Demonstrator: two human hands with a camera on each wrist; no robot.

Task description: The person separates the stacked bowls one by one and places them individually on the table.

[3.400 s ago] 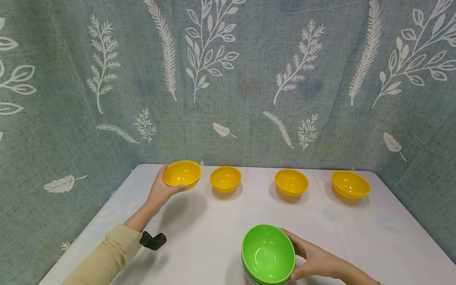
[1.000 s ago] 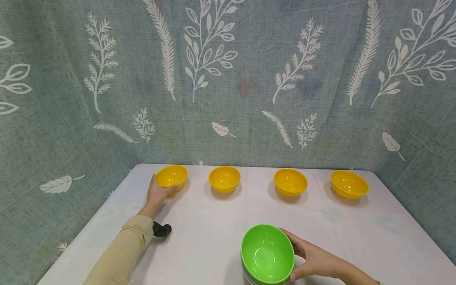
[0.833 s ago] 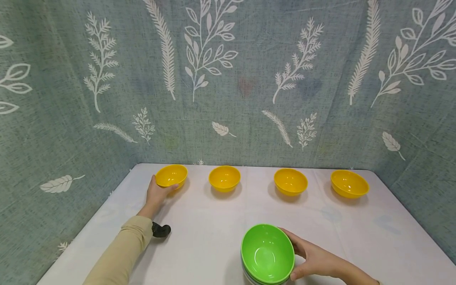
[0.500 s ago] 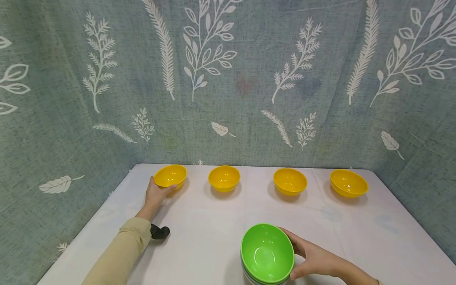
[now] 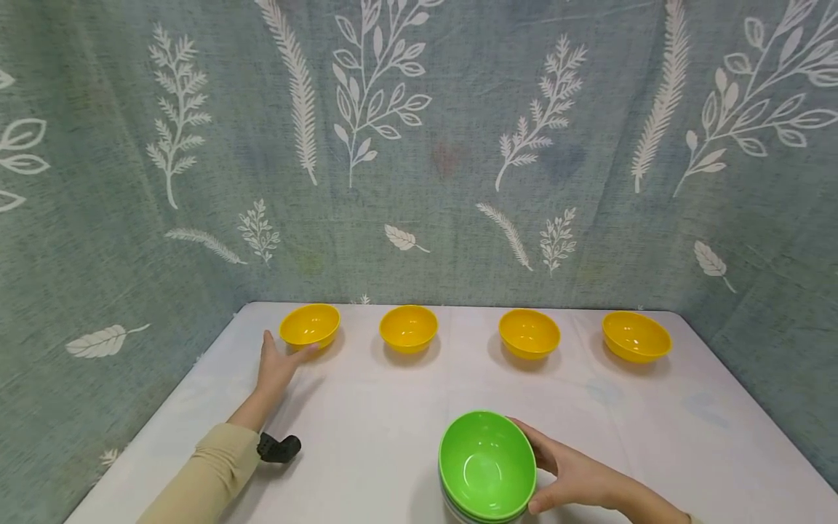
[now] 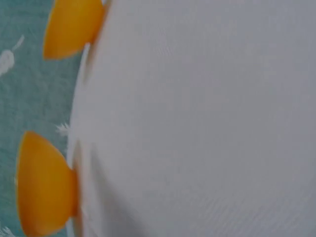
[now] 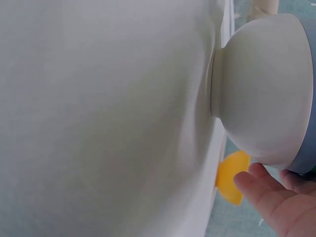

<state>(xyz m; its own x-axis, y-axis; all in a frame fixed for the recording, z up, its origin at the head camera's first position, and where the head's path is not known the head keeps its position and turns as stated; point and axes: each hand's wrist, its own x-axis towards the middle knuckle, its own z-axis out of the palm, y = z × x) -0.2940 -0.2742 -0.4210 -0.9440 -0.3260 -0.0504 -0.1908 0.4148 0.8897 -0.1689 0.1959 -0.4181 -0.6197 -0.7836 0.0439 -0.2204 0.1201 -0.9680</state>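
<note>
A row of several yellow bowls stands along the table's far edge. The leftmost yellow bowl [image 5: 310, 325] sits upright on the white cloth. My left hand [image 5: 275, 364] lies just in front of it with fingers straight and its thumb tip by the bowl's base, holding nothing. In the left wrist view two yellow bowls [image 6: 44, 185] show, but no hand. At the near edge, my right hand [image 5: 576, 473] curls round a stack of bowls with a green bowl [image 5: 487, 466] on top. The right wrist view shows the stack's white bottom bowl [image 7: 266, 94] and my fingertips [image 7: 276, 202].
Three more yellow bowls [image 5: 408, 327] [image 5: 529, 333] [image 5: 636, 336] stand spaced out to the right. The white-clothed table [image 5: 393, 407] is enclosed by leaf-patterned curtain walls [image 5: 419, 182] at the back and both sides. A black wrist mount [image 5: 278, 447] sits on my left sleeve.
My left hand set the yellow bowl down at the far left, let go of it and drew back a little. The right hand and the stack stayed put.
</note>
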